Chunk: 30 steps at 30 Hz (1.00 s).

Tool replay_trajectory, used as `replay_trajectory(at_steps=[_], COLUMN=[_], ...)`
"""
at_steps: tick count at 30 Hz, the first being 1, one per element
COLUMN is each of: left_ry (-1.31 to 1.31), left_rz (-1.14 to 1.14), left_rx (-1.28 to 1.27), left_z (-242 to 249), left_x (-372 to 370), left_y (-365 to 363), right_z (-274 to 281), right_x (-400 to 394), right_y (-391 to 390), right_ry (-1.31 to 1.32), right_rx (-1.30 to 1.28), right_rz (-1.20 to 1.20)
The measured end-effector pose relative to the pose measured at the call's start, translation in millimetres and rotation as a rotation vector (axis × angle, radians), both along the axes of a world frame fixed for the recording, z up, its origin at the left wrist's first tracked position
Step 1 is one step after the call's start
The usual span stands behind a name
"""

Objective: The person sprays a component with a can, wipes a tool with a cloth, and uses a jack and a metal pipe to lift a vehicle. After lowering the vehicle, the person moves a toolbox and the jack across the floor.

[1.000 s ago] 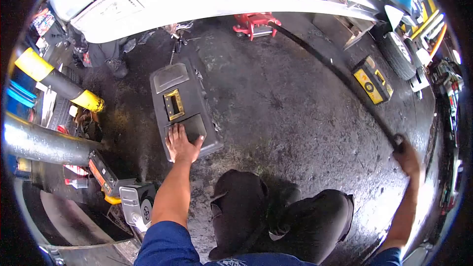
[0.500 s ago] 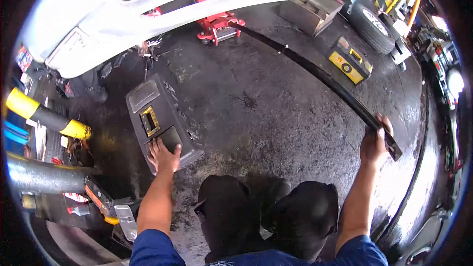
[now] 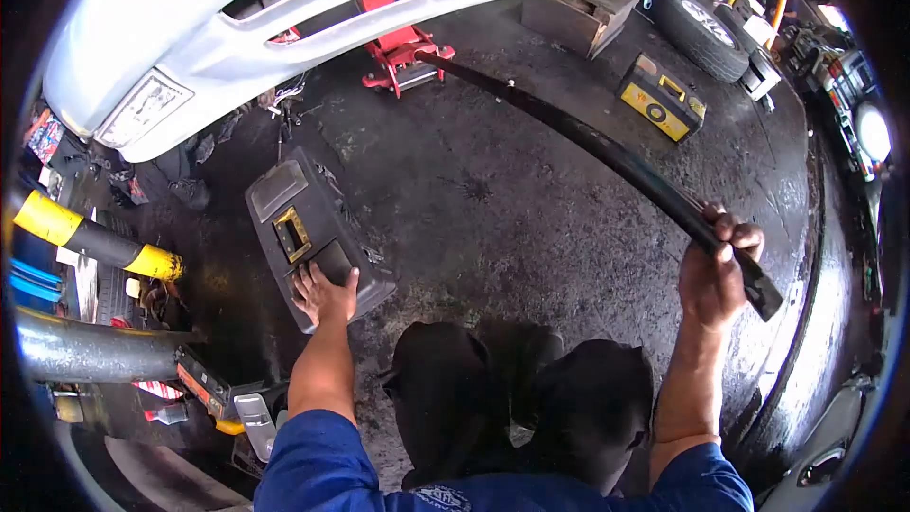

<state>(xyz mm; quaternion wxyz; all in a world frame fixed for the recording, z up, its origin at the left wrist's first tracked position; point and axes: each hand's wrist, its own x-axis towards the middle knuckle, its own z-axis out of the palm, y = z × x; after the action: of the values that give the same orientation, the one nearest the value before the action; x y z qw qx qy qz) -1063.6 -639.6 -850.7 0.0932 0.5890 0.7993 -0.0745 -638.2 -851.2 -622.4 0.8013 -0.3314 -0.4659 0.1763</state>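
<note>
My left hand (image 3: 325,294) rests with spread fingers on the lid of a dark toolbox (image 3: 301,192) with a yellow handle. At the right, my right hand (image 3: 718,265) is wrapped round a long black bar (image 3: 588,140) near its lower end. The bar slants up and left to a red floor jack (image 3: 403,57), which stands at the front of a white car (image 3: 204,47).
A yellow and black toolbox (image 3: 662,104), a wooden box (image 3: 580,21) and a tyre (image 3: 700,36) stand at the upper right. Striped yellow and black post (image 3: 100,239) and a grey pipe (image 3: 104,349) extend in from the left. Dark floor lies between my hands.
The black bar and the red jack appear further left in the view. My right hand is slightly further left, its fingers still round the bar. My left hand stays on the dark toolbox.
</note>
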Motion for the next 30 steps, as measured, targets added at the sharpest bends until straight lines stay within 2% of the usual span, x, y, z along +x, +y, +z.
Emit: replay_trajectory(at_steps=[3, 5, 8, 10, 14, 17, 22, 24, 26, 28, 30], left_ry=[-0.005, -0.007, 0.003, 0.006, 0.02, 0.039, 0.056, 0.076, 0.07, 0.074, 0.079], left_rz=[0.023, 0.03, 0.025, 0.025, 0.018, 0.001, 0.03, 0.009, 0.018, 0.012, 0.021], left_rx=[-0.021, -0.022, -0.044, -0.048, -0.055, -0.054, -0.053, -0.044, -0.022, -0.021, -0.045], left_z=[1, 0, 0, 1, -1, -4, -18, -15, -16, -15, -13], left_x=[1, 0, -1, -1, -1, 2, 3, 5, 7, 8, 7], left_y=[1, 4, 2, 5, 4, 5, 7, 6, 5, 6, 7], right_z=[25, 35, 58, 80, 155, 230, 314, 325, 325, 304, 262], right_x=[-2, 13, 38, 75, 152, 190, 193, 202, 211, 227, 257], right_y=[-18, -41, -78, -107, -151, -122, 25, 71, 93, 82, 41], right_ry=[-0.02, -0.14, -0.095, -0.044, -0.092, -0.191, -0.401, -0.564, -0.602, -0.594, -0.596], right_rx=[0.01, -0.036, -0.116, -0.162, -0.273, -0.358, -0.445, -0.469, -0.427, -0.403, -0.425], right_rz=[0.013, 0.029, -0.116, -0.122, -0.393, -0.626, -0.814, -0.95, -0.973, -1.033, -1.198])
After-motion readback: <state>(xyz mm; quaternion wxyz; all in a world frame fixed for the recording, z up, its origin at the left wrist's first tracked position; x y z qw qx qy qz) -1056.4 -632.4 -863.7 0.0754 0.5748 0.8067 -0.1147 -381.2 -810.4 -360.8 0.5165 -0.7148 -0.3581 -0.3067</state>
